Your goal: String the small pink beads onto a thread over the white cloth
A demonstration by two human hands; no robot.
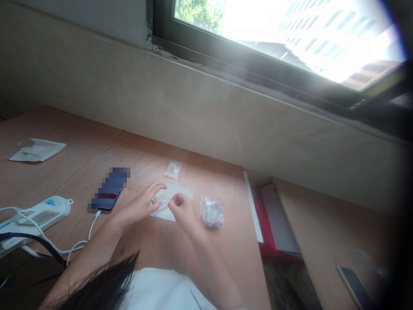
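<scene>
Over a white sheet on the table, my left hand is held with thumb and fingers curved and apart, and I see nothing gripped in it. Facing it, my right hand is closed in a pinch; whatever its fingertips hold is too small to make out. A faint, thin curved line, like a thread, shows on or above the sheet between the hands. Just beyond the sheet lies a small clear plastic bag of tiny pieces. To the right of my right hand sits a larger clear plastic bag with reddish edges.
A phone on a white charging cable lies left of my left arm. Further left are a white power strip and a torn paper packet. Right of a gap holding a red folder, another table bears a second phone.
</scene>
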